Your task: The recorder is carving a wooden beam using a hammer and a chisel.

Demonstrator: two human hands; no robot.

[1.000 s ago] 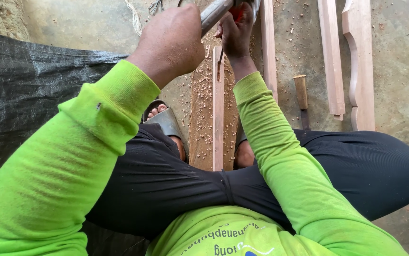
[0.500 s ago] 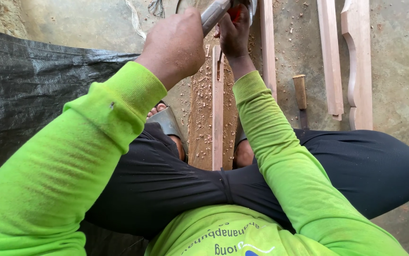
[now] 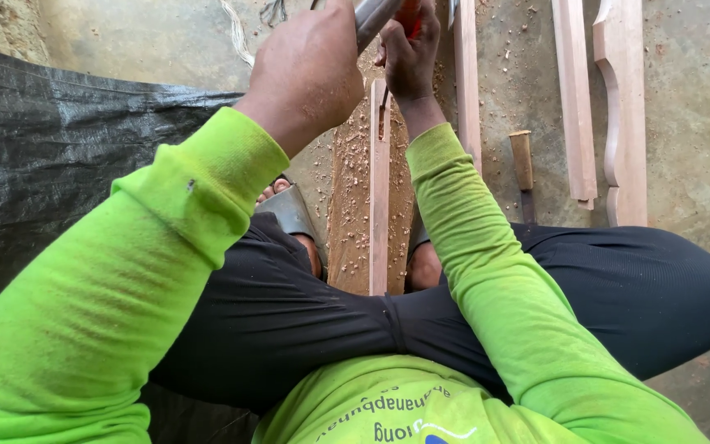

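My left hand (image 3: 305,70) is raised at the top centre, closed around a silver metal bar (image 3: 375,16) whose upper end runs out of frame. Just to its right, my right hand (image 3: 411,57) grips a red-handled tool (image 3: 408,12), its dark blade pointing down at a narrow wooden strip (image 3: 379,205). The strip lies lengthwise on a wider board (image 3: 346,222) strewn with wood chips, between my sandalled feet (image 3: 289,210).
A wooden-handled chisel (image 3: 522,160) lies on the concrete floor to the right. Beyond it are a straight wooden piece (image 3: 575,99) and a curved-edge piece (image 3: 624,107). Another long strip (image 3: 467,74) lies beside the board. Black plastic sheeting (image 3: 50,164) covers the left.
My left hand with the metal bar has edged slightly to the right. My right hand stays in place over the strip.
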